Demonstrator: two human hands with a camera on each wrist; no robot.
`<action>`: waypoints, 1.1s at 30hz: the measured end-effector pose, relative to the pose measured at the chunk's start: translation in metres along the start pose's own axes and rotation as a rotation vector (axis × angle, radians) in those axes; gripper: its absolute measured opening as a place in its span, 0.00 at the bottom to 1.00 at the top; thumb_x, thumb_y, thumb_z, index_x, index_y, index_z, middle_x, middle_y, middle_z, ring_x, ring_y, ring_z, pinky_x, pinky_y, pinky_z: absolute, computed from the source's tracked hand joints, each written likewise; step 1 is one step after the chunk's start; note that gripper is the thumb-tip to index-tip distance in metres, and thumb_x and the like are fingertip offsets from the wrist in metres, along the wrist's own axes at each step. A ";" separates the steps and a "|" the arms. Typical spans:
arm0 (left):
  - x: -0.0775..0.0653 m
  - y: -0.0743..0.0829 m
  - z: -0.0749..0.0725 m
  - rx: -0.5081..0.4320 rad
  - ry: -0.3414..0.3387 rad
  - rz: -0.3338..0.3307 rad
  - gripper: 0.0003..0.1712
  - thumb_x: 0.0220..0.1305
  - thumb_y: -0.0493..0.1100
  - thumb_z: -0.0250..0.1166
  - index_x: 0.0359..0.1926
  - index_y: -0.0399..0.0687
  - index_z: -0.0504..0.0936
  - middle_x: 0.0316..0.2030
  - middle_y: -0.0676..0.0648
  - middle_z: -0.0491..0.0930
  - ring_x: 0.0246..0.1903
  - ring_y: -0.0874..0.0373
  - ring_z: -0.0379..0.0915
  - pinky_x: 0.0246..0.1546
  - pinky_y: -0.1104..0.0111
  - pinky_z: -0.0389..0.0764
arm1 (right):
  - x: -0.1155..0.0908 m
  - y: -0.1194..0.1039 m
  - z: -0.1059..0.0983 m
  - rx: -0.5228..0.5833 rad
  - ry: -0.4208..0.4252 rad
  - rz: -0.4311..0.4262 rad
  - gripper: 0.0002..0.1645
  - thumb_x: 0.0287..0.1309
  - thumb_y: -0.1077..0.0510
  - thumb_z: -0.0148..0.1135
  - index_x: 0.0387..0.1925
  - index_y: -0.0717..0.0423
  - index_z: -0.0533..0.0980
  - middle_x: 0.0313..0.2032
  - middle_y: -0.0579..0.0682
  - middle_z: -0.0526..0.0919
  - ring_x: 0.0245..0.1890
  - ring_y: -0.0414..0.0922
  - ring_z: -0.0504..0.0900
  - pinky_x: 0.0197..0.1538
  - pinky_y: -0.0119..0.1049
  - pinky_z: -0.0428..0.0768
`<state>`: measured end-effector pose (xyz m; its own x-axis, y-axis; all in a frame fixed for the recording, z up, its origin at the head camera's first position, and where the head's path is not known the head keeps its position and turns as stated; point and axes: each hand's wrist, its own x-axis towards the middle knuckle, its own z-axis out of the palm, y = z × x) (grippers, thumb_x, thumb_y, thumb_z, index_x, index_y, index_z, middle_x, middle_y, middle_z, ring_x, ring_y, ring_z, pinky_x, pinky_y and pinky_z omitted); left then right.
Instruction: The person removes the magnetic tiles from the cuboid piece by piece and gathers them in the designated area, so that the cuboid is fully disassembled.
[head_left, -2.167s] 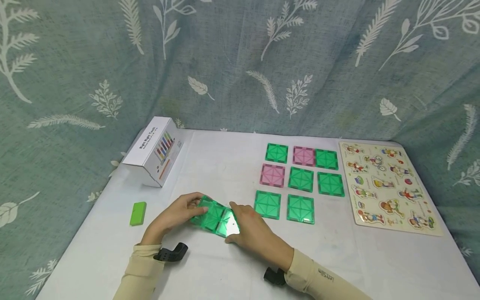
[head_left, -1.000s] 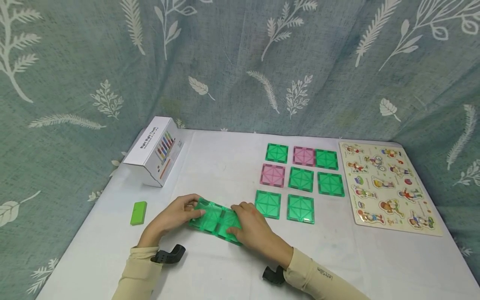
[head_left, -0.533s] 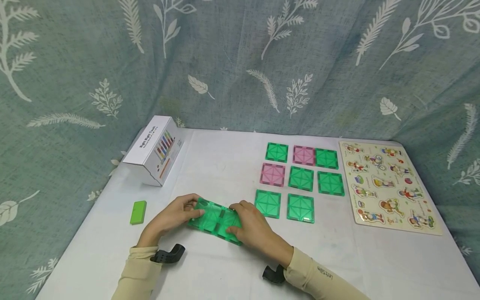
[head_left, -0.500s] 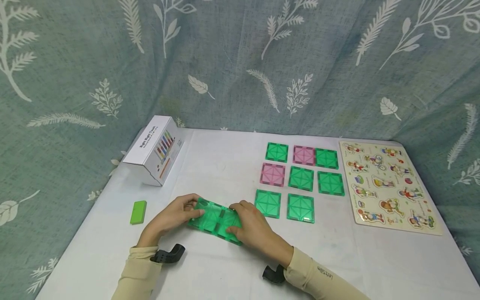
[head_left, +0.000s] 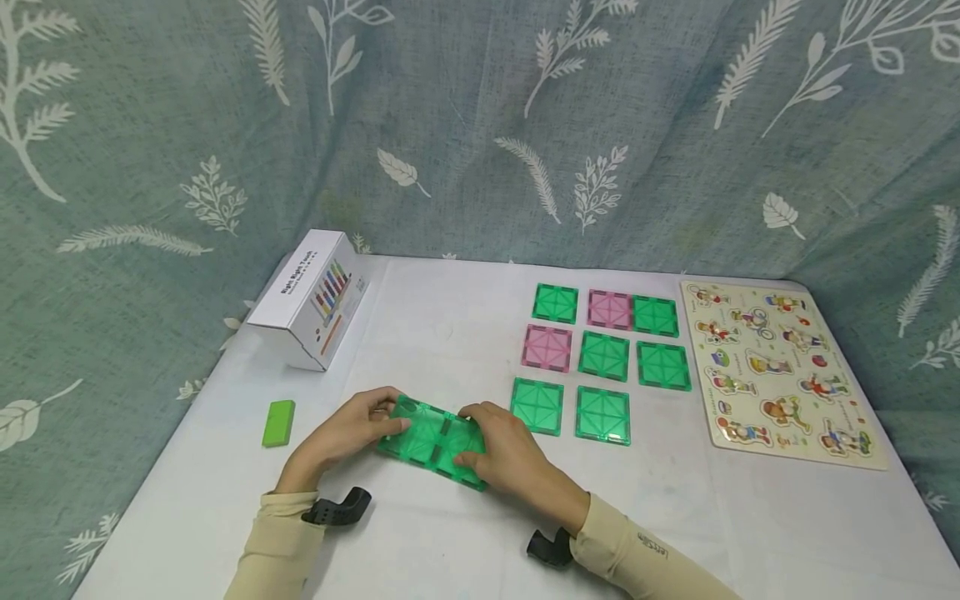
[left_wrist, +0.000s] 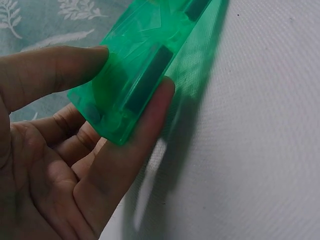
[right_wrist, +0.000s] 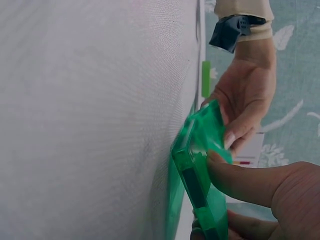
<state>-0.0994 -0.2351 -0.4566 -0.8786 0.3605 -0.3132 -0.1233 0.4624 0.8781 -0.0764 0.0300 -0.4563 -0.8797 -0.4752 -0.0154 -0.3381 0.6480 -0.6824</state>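
Two clear green magnetic tiles lie edge to edge in my hands, forming one slanted strip just above the table. My left hand point(head_left: 352, 429) pinches the outer end of the left tile point(head_left: 423, 429), thumb on top and a finger along its lower edge in the left wrist view. The right tile point(head_left: 459, 439) is pinched by my right hand point(head_left: 510, 454), whose thumb presses on its face while the other fingers pass behind. Dark magnet bars show inside the tile point(right_wrist: 192, 185) in the right wrist view. The right fingertips are partly hidden there.
Right of my hands lie several green tiles point(head_left: 536, 407) and two pink tiles point(head_left: 547, 348) in loose rows. A wooden picture puzzle board point(head_left: 783, 375) is at far right. On the left are a white box point(head_left: 303, 292) and a small green block point(head_left: 278, 423).
The right tile, tilted and glaring earlier, now lines up with the left one. My right thumb has shifted from its near edge onto its face. Over the last second both hands stay nearly still.
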 end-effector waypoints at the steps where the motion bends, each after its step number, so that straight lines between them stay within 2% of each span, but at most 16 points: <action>1: 0.000 0.000 0.000 -0.001 0.000 0.001 0.18 0.68 0.38 0.64 0.53 0.33 0.74 0.30 0.51 0.70 0.23 0.66 0.64 0.23 0.76 0.69 | 0.000 0.000 0.000 0.004 0.000 0.001 0.32 0.54 0.53 0.76 0.59 0.55 0.77 0.54 0.51 0.84 0.57 0.49 0.82 0.61 0.47 0.83; 12: 0.000 -0.002 0.001 0.004 0.013 0.004 0.17 0.67 0.39 0.65 0.53 0.33 0.74 0.30 0.51 0.71 0.23 0.65 0.64 0.23 0.76 0.70 | -0.004 0.000 0.000 0.038 0.015 -0.008 0.31 0.54 0.54 0.75 0.59 0.53 0.77 0.55 0.51 0.84 0.57 0.49 0.82 0.60 0.47 0.82; 20: -0.001 0.000 0.001 0.011 0.024 -0.009 0.19 0.67 0.39 0.65 0.55 0.34 0.75 0.32 0.50 0.73 0.23 0.64 0.67 0.22 0.74 0.73 | -0.008 -0.001 -0.003 0.077 0.019 -0.044 0.27 0.56 0.54 0.74 0.58 0.47 0.77 0.45 0.50 0.88 0.47 0.46 0.85 0.50 0.42 0.84; 24: -0.002 0.000 0.001 0.003 0.024 -0.018 0.20 0.67 0.40 0.65 0.55 0.34 0.74 0.33 0.49 0.74 0.24 0.63 0.68 0.23 0.74 0.73 | -0.011 0.001 -0.004 0.086 0.023 -0.077 0.27 0.56 0.54 0.74 0.58 0.47 0.77 0.44 0.50 0.89 0.45 0.45 0.86 0.49 0.40 0.84; 33: -0.003 0.000 0.000 0.012 0.067 -0.036 0.21 0.67 0.43 0.66 0.56 0.37 0.75 0.37 0.46 0.76 0.28 0.62 0.72 0.26 0.73 0.77 | -0.020 0.002 -0.012 0.137 -0.030 -0.095 0.23 0.56 0.53 0.74 0.55 0.44 0.80 0.44 0.49 0.91 0.48 0.45 0.89 0.52 0.42 0.87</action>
<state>-0.0965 -0.2365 -0.4554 -0.9028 0.2883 -0.3192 -0.1503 0.4840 0.8621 -0.0634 0.0483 -0.4490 -0.8346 -0.5498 0.0334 -0.3689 0.5130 -0.7751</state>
